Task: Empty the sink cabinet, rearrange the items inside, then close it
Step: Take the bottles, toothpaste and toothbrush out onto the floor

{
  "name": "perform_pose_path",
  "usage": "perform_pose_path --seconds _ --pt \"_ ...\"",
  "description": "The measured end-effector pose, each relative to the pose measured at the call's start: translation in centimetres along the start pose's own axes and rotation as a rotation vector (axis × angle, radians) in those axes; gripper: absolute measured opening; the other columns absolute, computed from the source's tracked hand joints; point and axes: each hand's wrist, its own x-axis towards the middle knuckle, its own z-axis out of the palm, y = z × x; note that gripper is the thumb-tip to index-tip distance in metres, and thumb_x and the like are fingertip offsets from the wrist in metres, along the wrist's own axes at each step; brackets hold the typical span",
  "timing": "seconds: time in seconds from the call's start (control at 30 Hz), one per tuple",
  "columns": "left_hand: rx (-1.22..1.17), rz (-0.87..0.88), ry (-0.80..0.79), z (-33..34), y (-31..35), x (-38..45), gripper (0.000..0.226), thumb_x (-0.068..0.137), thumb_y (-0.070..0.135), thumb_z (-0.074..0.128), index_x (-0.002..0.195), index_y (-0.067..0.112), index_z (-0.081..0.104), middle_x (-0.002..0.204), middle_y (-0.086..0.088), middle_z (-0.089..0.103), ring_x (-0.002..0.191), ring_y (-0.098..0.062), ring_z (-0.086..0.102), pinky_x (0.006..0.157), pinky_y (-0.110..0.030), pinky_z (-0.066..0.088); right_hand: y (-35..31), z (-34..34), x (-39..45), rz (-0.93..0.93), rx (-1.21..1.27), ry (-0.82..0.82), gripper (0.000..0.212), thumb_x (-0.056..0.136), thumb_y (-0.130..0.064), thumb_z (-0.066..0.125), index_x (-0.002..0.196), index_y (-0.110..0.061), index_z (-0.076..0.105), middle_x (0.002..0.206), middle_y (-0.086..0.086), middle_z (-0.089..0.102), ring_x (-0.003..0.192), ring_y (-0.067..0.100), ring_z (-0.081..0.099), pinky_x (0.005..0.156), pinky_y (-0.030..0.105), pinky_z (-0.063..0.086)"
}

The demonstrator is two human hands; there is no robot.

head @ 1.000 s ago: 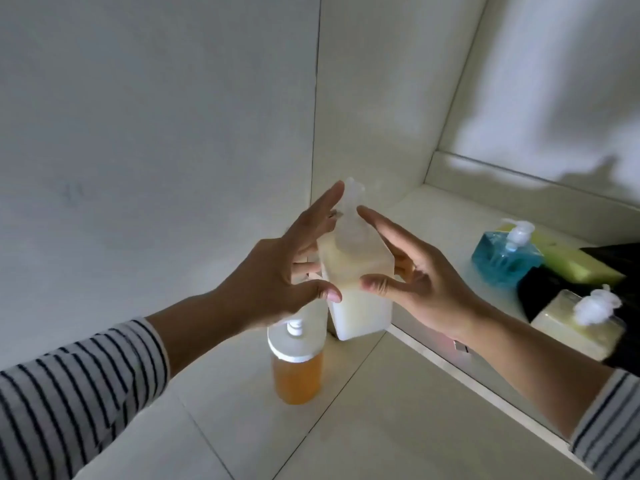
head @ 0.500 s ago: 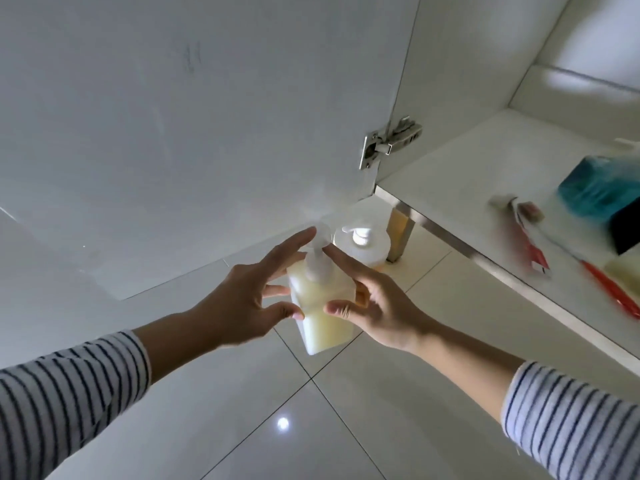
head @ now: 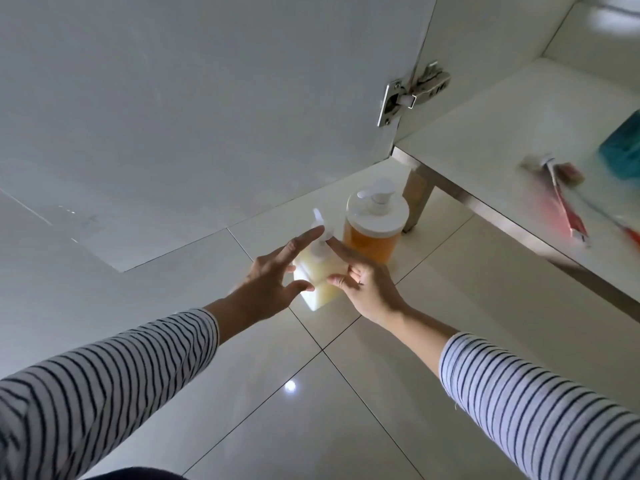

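A square pump bottle of cream liquid (head: 321, 293) is low over the tiled floor, just left of a round pump bottle of orange liquid (head: 372, 237) that stands there. My left hand (head: 272, 277) and my right hand (head: 365, 284) press on it from both sides, thumbs on its front, index fingers up by the pump. I cannot tell whether its base touches the floor. The open cabinet door (head: 207, 98) hangs behind them. The cabinet floor (head: 502, 126) is at the right.
Inside the cabinet lie a blurred red and white tube (head: 568, 209) and a blue bottle (head: 623, 147) at the right edge. A metal hinge (head: 412, 91) joins the door to the cabinet. A cabinet leg (head: 417, 199) stands right behind the orange bottle.
Both hands carried the cream bottle out of the cabinet and down to the floor beside the orange bottle. My view swung left and down, away from the cabinet interior.
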Motion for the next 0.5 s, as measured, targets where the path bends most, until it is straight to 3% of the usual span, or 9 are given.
perform_pose_path --seconds 0.07,0.17,0.23,0.3,0.37,0.5 --pt "0.022 -0.053 -0.013 0.5 -0.5 0.0 0.093 0.075 0.018 0.076 0.135 0.059 0.018 0.134 0.033 0.034 0.106 -0.025 0.061 0.092 -0.034 0.051 0.6 0.1 0.0 -0.027 -0.021 0.029 0.064 0.083 0.001 0.065 0.132 -0.033 0.042 0.138 -0.017 0.042 0.126 0.003 0.045 0.104 0.012 0.033" --pt "-0.007 -0.110 -0.034 1.0 -1.0 0.0 0.093 0.075 0.020 0.076 0.131 0.065 0.016 0.140 0.023 0.040 0.110 -0.021 0.059 0.092 -0.043 0.051 1.1 0.2 0.0 -0.087 -0.069 0.067 0.059 0.082 0.002 0.065 0.132 -0.023 0.048 0.129 -0.023 0.044 0.117 -0.003 0.048 0.101 0.010 0.034" --pt "-0.015 -0.129 -0.035 1.2 -1.0 0.0 0.093 0.075 0.021 0.076 0.131 0.065 0.016 0.141 0.020 0.041 0.111 -0.021 0.058 0.092 -0.045 0.051 1.2 0.3 0.0 -0.100 -0.092 0.098 0.057 0.082 0.002 0.066 0.131 -0.022 0.050 0.129 -0.019 0.047 0.115 -0.005 0.047 0.099 0.005 0.033" --pt "-0.019 -0.133 -0.025 1.3 -0.8 0.0 0.092 0.076 0.022 0.076 0.131 0.065 0.016 0.138 0.025 0.039 0.109 -0.021 0.059 0.092 -0.045 0.051 1.2 0.4 -0.1 -0.136 -0.161 0.160 0.052 0.081 0.002 0.067 0.129 -0.014 0.054 0.131 -0.004 0.052 0.117 0.000 0.049 0.098 0.004 0.033" --pt "-0.005 -0.127 -0.013 1.4 -0.4 -0.2 0.091 0.077 0.025 0.075 0.132 0.064 0.014 0.135 0.032 0.035 0.109 -0.022 0.060 0.092 -0.043 0.051 1.3 0.3 -0.4 -0.190 -0.245 0.220 0.049 0.080 -0.001 0.069 0.126 -0.011 0.057 0.129 0.005 0.057 0.114 0.008 0.054 0.097 0.004 0.036" --pt "0.096 -0.111 0.001 0.5 1.2 -0.5 0.083 0.078 0.033 0.072 0.135 0.056 0.015 0.129 0.037 0.031 0.116 -0.012 0.053 0.093 -0.023 0.042 0.9 -0.5 -1.3 -0.178 -0.231 0.217 0.044 0.082 -0.011 0.068 0.125 -0.013 0.059 0.125 -0.001 0.059 0.111 0.011 0.059 0.097 0.014 0.043"
